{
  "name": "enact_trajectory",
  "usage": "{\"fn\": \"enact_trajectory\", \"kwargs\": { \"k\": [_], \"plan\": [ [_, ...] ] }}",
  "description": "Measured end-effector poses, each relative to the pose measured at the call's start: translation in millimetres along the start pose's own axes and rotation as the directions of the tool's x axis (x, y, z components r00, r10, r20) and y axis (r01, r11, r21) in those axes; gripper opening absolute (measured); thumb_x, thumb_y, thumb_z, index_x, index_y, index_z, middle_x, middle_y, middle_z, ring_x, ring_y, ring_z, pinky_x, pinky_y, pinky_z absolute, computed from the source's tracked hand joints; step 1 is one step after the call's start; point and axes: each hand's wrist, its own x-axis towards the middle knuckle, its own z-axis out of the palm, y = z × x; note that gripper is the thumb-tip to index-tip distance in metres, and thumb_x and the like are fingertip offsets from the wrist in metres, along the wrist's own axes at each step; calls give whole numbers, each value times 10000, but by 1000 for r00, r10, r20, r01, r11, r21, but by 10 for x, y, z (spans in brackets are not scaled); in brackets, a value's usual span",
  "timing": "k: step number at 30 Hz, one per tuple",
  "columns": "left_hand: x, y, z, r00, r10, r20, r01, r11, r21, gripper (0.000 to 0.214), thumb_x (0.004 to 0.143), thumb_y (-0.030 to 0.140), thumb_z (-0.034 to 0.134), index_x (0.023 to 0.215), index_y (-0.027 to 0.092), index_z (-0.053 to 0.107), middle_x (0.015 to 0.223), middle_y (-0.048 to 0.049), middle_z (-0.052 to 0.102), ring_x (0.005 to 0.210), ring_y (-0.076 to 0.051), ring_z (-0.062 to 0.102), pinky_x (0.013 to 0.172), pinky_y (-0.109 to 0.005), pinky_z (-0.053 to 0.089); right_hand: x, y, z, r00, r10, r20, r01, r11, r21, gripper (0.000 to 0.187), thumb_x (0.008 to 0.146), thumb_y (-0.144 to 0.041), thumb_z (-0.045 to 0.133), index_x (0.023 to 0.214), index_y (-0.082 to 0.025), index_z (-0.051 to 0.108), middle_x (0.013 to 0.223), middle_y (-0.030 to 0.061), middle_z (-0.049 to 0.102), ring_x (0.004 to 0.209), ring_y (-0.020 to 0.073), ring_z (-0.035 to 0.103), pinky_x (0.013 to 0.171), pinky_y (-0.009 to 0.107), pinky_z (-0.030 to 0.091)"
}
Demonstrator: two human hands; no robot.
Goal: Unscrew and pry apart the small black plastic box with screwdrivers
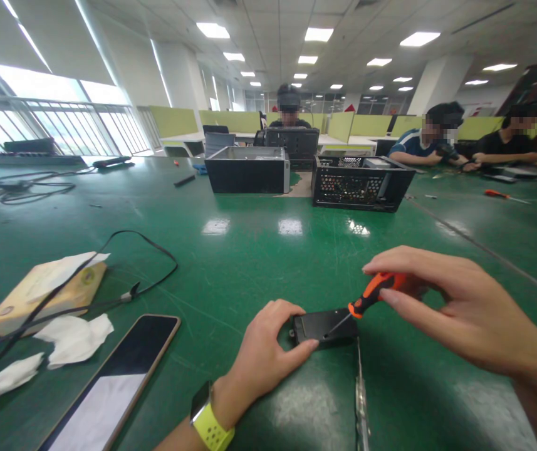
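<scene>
A small flat black box-shaped part (312, 324) lies on the green tabletop in front of me. My left hand (265, 351) grips its left end between thumb and fingers. An orange and black screwdriver (372, 293) slants down from my right hand (456, 307), which is closed around the handle. Its thin shaft reaches the top face of the black part, near a small dark hole; whether a screw sits there I cannot make out. From the part's right end a narrow metal strip or plate seen edge-on (361, 394) runs toward me.
At left are a phone (122, 382), crumpled tissues (78, 338), a tissue pack (52, 291) and black cables (155, 250). Farther back stand two computer cases (249, 178) (359, 185). Another screwdriver (498, 195) lies at far right. Several people sit across the table.
</scene>
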Motion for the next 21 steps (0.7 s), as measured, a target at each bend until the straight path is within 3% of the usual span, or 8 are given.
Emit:
{"fn": "enact_trajectory", "kwargs": {
  "k": [2, 6, 9, 12, 15, 18, 21],
  "plan": [
    [3, 1, 4, 1000, 3, -5, -3, 1000, -1, 278, 759, 241, 740, 1008, 207, 622, 972, -49, 661, 898, -242, 611, 804, -371, 494, -28, -8, -26, 1000, -23, 8, 23, 1000, -5, 217, 867, -293, 597, 1063, -267, 686, 918, 32, 732, 691, 162, 668, 614, 274, 511],
    [2, 5, 7, 1000, 13, -15, -13, 1000, -6, 280, 756, 262, 736, 1006, 215, 619, 967, -50, 668, 901, -244, 617, 803, -371, 500, -35, -2, -5, 998, -23, -64, 16, 994, -110, 203, 844, -426, 651, 908, -248, 724, 721, 16, 733, 551, 147, 640, 538, 262, 476],
    [1, 6, 4, 1000, 18, -13, -18, 1000, -2, 274, 761, 267, 734, 1005, 214, 623, 965, -51, 669, 896, -243, 620, 798, -373, 504, -20, 37, -35, 999, -29, -28, 26, 994, -103, 229, 868, -445, 622, 819, -247, 726, 694, 16, 723, 570, 156, 641, 551, 270, 472],
    [5, -1, 2, 999, 31, -17, -30, 999, 19, 270, 768, 268, 734, 1009, 208, 625, 959, -53, 669, 890, -243, 619, 800, -381, 505, -74, 183, -78, 990, 96, -103, -105, 991, -86, 244, 848, -470, 643, 872, -243, 730, 762, 31, 727, 618, 177, 638, 558, 287, 475],
    [10, -19, 4, 997, 75, -32, -74, 996, 47, 270, 768, 270, 738, 1007, 198, 633, 963, -60, 670, 895, -249, 617, 811, -394, 504, -257, 433, 13, 938, 281, -204, -308, 945, -113, 304, 819, -509, 662, 923, -230, 725, 757, 27, 716, 544, 160, 585, 495, 282, 434],
    [9, -42, 9, 991, 123, -47, -120, 991, 63, 277, 769, 280, 747, 1011, 191, 645, 975, -65, 673, 913, -252, 613, 820, -398, 503, -517, 680, 256, 923, 362, -131, -382, 906, -181, 312, 825, -508, 644, 909, -216, 717, 801, 39, 724, 596, 185, 613, 539, 306, 458],
    [7, -59, 13, 988, 142, -56, -138, 988, 71, 276, 773, 287, 751, 1011, 186, 655, 970, -67, 678, 910, -249, 613, 814, -396, 505, -715, 816, 488, 892, 451, 30, -433, 871, -230, 277, 850, -493, 614, 899, -234, 699, 835, 31, 728, 687, 214, 650, 606, 330, 484]
  ]
}}
